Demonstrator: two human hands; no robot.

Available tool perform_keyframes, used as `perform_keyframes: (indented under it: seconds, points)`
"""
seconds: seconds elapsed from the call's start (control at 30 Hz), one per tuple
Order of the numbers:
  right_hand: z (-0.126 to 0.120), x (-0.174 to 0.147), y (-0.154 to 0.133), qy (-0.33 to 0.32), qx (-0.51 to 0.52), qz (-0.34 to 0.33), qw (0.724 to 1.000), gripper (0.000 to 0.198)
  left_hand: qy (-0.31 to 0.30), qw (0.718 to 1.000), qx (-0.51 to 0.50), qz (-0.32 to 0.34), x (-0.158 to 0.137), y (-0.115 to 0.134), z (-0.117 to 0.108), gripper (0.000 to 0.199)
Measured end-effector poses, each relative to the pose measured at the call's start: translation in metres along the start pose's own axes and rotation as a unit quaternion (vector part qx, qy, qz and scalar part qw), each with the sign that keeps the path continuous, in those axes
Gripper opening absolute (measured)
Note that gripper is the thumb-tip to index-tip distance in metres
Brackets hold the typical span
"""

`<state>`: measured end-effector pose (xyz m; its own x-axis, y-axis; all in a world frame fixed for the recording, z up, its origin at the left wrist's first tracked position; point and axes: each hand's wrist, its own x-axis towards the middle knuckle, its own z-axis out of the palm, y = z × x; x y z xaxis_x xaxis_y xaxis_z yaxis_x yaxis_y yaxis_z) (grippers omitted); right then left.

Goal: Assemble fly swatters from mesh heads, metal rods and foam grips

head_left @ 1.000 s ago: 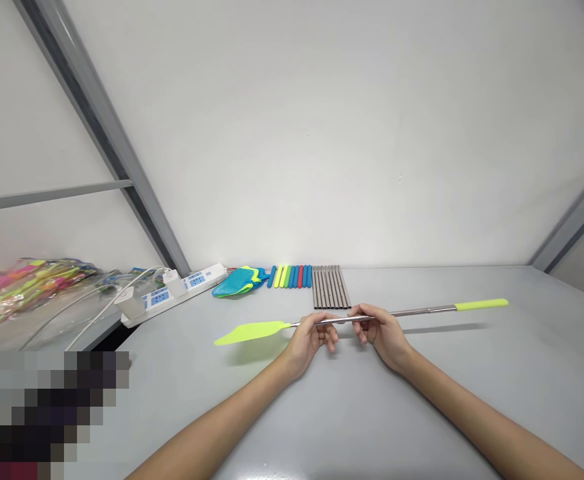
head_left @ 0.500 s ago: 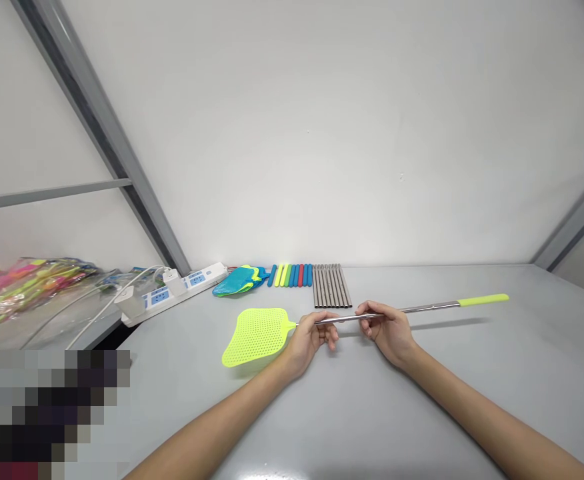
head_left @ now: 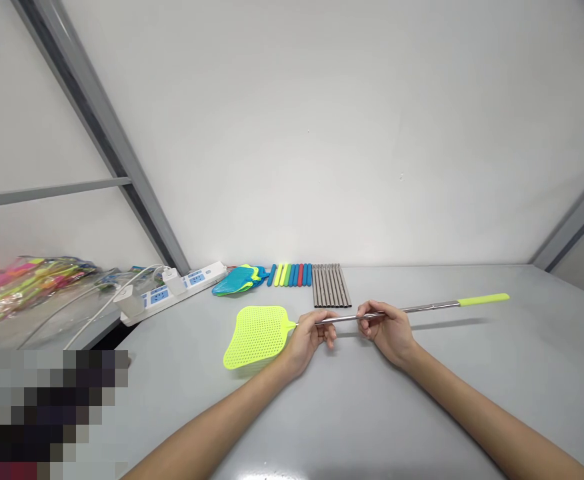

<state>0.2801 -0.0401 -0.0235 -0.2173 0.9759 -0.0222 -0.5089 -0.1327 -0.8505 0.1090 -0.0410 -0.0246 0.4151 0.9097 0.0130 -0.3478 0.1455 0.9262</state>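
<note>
A fly swatter (head_left: 342,319) with a yellow-green perforated head, a thin metal telescopic rod and a yellow-green grip is held crosswise just above the table. My left hand (head_left: 309,340) is closed round the rod close to the swatter head, which lies to its left. Farther right along the rod, my right hand (head_left: 386,333) pinches it between thumb and fingers. The rod is drawn out long, and its grip end points right. Behind the hands lie several metal rods (head_left: 332,287) side by side, a row of coloured grips (head_left: 292,275) and a pile of swatter heads (head_left: 239,280).
A white power strip (head_left: 172,293) with plugs and white cables stands at the table's left edge. Beyond it are plastic bags (head_left: 37,287) of colourful items. A white wall (head_left: 352,133) closes off the back of the grey table (head_left: 362,427). The lower left corner is pixelated.
The swatter head has tilted very slightly. Both hands keep their hold on the rod in almost the same place.
</note>
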Motion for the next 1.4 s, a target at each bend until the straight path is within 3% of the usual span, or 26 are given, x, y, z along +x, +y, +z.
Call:
perform_keyframes:
  seconds: [0.4,0.63,0.8,1.1,1.4]
  points:
    - [-0.002,0.001,0.001,-0.009,0.021,-0.009,1.0,0.03,-0.026,0.996,0.078,0.02,-0.001,-0.005,0.001,0.027]
    - [0.006,0.0,0.0,-0.001,-0.044,-0.003,0.999,0.031,-0.072,0.989,0.127,0.03,-0.005,-0.002,0.002,0.038]
    - [0.006,-0.001,0.0,-0.038,-0.086,-0.028,0.995,0.037,-0.125,0.971,0.201,0.037,-0.015,0.001,0.008,0.049]
    - [0.009,-0.011,0.003,-0.149,-0.111,0.057,0.981,0.053,-0.138,0.963,0.226,0.049,-0.033,-0.004,0.017,0.05]
    - [0.008,-0.012,0.014,-0.186,-0.117,0.072,0.973,0.055,-0.158,0.941,0.295,0.051,-0.043,-0.013,0.018,0.05]
